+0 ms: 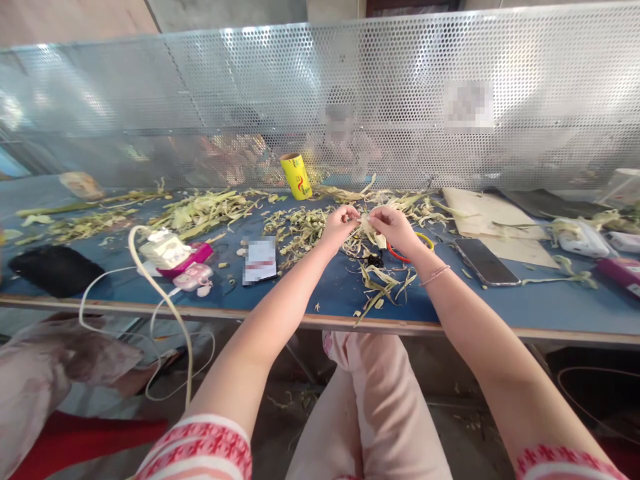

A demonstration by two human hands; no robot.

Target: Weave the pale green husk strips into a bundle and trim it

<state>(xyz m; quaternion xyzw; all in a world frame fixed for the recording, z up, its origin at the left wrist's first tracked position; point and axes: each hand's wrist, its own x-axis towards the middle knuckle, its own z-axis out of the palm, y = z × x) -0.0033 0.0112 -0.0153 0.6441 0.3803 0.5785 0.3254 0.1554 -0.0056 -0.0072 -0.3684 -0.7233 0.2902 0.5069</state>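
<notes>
Both hands pinch a pale green leaf strip between them, left hand and right hand closed on it above the blue tabletop, near a black smartphone.

phone right of husk scraps

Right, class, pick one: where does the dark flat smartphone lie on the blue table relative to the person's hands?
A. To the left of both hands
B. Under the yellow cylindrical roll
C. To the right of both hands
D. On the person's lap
C: the dark flat smartphone lies on the blue table just past the right hand, while the left hand is further from it; both hands pinch a pale leaf strip.
</notes>
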